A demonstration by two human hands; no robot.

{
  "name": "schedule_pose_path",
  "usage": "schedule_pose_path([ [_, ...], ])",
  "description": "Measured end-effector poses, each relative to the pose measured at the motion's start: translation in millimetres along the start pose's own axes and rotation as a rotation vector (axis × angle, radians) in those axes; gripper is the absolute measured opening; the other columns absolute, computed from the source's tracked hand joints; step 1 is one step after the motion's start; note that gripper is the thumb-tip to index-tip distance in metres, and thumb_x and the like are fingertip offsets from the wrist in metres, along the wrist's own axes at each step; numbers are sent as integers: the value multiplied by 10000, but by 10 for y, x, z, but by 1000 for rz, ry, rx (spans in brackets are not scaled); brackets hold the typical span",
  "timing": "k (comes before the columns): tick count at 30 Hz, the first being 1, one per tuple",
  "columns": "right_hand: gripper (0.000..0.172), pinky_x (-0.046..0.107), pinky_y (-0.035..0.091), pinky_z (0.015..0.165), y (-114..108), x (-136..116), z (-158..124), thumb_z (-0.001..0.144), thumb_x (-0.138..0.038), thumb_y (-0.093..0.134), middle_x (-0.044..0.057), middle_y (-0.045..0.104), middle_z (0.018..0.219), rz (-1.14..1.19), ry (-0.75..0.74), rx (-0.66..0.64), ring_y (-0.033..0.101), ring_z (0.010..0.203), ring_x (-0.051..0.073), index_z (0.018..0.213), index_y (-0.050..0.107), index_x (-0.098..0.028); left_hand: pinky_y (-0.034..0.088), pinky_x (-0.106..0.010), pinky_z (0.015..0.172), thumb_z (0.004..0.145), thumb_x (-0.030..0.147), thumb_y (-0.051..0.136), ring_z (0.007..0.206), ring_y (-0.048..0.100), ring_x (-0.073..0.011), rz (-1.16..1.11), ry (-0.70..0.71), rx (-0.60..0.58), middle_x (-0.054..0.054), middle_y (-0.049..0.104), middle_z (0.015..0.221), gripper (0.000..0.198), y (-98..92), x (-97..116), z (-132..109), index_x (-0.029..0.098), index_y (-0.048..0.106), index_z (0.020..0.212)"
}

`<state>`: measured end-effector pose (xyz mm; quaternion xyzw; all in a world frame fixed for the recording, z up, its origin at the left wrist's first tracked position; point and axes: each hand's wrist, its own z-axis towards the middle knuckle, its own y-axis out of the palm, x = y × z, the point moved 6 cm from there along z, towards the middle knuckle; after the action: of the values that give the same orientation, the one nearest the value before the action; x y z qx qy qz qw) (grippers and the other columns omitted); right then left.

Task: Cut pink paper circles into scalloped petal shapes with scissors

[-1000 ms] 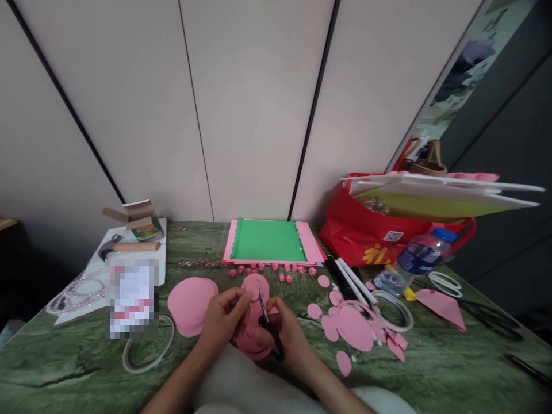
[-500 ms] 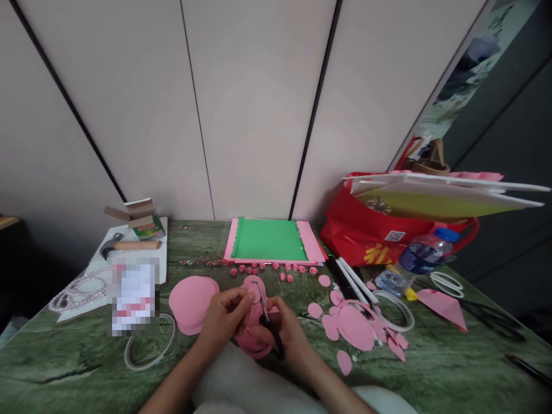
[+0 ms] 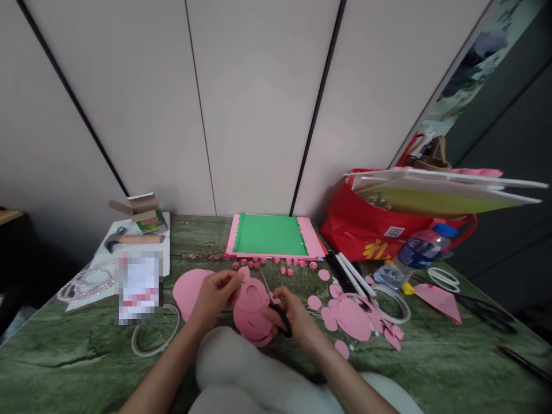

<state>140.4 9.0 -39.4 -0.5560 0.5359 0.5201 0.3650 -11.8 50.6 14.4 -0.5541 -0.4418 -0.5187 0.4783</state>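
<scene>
My left hand (image 3: 214, 296) pinches the upper left edge of a pink paper spiral disc (image 3: 252, 310) held above the green table. My right hand (image 3: 290, 313) grips small black-handled scissors (image 3: 276, 305), whose blades point up and left into the pink disc. A stack of pink paper circles (image 3: 190, 290) lies just left of my left hand. Loose pink cut-outs (image 3: 351, 319) lie to the right of my right hand.
Green and pink paper sheets (image 3: 269, 236) lie at the back centre, with a row of small pink rolled pieces (image 3: 276, 263) in front. A red bag (image 3: 371, 230), water bottle (image 3: 420, 250), white tape rings (image 3: 390, 302), hammer (image 3: 133, 238) and a wire ring (image 3: 156, 336) surround the work area.
The view shifted slightly. My left hand moved left along the disc's edge and the pink disc turned, now showing more of its face; the scissors tilted further to the right.
</scene>
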Motion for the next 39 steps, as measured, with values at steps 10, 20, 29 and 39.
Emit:
schedule_pose_path([
  [10, 213, 269, 460, 545, -216, -107, 131, 700, -285, 657, -13, 623, 621, -481, -341, 138, 602, 573, 162, 853, 560, -174, 385, -213, 374, 654, 458, 595, 402, 509, -105, 143, -37, 168, -5, 618, 567, 322, -296, -234, 180, 137, 621, 656],
  [20, 590, 457, 255, 1012, 214, 24, 100, 494, 65, 464, 48, 618, 1007, -1056, -609, -140, 537, 1016, 225, 1009, 531, -213, 328, -212, 343, 719, 395, 490, 352, 513, -116, 399, -20, 131, -29, 668, 585, 295, -397, -401, 290, 148, 624, 629],
  [29, 506, 382, 382, 916, 206, 46, 166, 507, 78, 437, 28, 671, 878, -1041, -680, -18, 592, 877, 200, 910, 554, -203, 433, -249, 520, 752, 307, 488, 570, 633, -185, 741, -13, 176, -43, 705, 658, 234, -510, -319, 298, 177, 662, 665],
  [39, 424, 314, 442, 755, 70, -306, -67, 609, 44, 472, 47, 683, 866, -972, -756, 79, 601, 844, 215, 926, 594, -210, 411, -339, 806, 545, 184, 741, 957, 577, -301, 1238, -62, 112, -127, 665, 958, 386, -755, -160, 240, 149, 665, 923],
])
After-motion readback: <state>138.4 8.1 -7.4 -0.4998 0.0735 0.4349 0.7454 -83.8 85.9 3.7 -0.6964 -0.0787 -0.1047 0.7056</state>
